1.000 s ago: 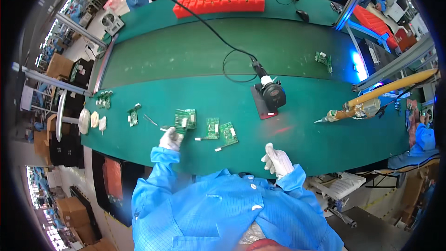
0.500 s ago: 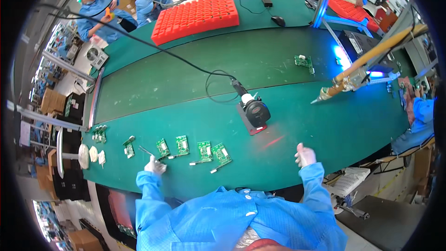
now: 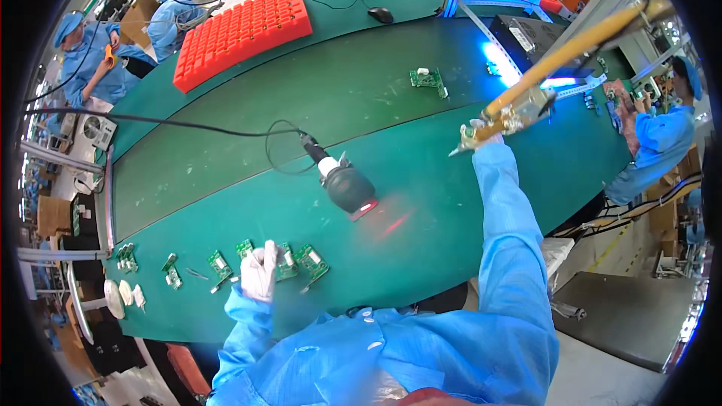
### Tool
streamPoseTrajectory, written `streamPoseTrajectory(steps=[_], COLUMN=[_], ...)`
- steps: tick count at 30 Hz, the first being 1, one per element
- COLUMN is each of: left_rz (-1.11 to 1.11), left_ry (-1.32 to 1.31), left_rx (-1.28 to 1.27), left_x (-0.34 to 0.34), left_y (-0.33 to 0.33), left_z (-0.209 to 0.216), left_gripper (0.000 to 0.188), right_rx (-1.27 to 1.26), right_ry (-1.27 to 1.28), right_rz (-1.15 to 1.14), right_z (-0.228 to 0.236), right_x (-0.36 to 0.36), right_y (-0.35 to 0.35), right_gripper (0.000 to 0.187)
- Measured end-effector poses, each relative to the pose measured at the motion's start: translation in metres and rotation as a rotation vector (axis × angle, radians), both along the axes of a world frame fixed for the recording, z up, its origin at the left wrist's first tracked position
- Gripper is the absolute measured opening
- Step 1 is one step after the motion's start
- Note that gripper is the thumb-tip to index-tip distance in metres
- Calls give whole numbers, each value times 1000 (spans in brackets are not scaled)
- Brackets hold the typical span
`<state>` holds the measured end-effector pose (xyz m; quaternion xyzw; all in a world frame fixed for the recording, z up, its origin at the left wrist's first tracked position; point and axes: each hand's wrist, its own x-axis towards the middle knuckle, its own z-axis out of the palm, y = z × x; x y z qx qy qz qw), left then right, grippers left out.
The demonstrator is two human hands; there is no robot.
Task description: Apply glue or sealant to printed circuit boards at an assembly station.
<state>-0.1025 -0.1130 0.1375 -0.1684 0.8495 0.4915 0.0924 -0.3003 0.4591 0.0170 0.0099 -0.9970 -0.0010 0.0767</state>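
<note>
My right hand [image 3: 487, 140], in a pale glove, reaches forward and is closed round the nozzle end of a glue gun [image 3: 519, 109]. This gun hangs on a thick tan hose, and its body hides most of the fingers. In front of my body, my left hand [image 3: 259, 271] is raised with its gloved fingers curled together; whether anything is in them cannot be made out. It partly covers a row of green circuit boards [image 3: 219, 265], another circuit board [image 3: 311, 262] lying just to its right. Tweezers [image 3: 197, 274] lie on the mat farther left.
A black barcode scanner [image 3: 350, 188] on a stand casts a red light on the green mat [image 3: 421, 256]. One circuit board [image 3: 429, 81] lies on the darker strip beyond. Red trays [image 3: 244, 34] stand along the far side. White pads [image 3: 113, 299] lie at left. Co-workers sit around.
My right hand has moved forward from the mat onto the glue gun. My left hand has left the tweezers and come to the row of boards. The whole view has shifted.
</note>
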Motion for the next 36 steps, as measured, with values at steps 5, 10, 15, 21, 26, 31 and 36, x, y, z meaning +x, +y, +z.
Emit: streamPoseTrajectory(steps=[5,10,15,21,26,31,36], left_rz=[15,-50,-251,-319,-579,-841,-1057], left_ry=[-85,-153,-248,-229,-205,236,448], left_rx=[74,67,13,-19,165,19,-2], left_x=[7,0,-22,4,7,-17,-35], left_y=[13,15,51,60,98,147,189], left_z=[-9,-22,22,0,14,22,23], left_gripper=[43,44,40,47,29,28,58], right_rx=[-244,-232,-836,-875,-419,-124,-263], right_ry=[-167,-58,-315,-105,114,-50,-32], right_rz=[-93,-171,-445,-317,-72,79,474], right_z=[6,-11,-17,26,5,81,137], right_x=[-101,-144,-147,-40,136,230,253], right_y=[-13,-51,-44,22,62,-34,-116], right_gripper=[53,43,34,28,32,46,42])
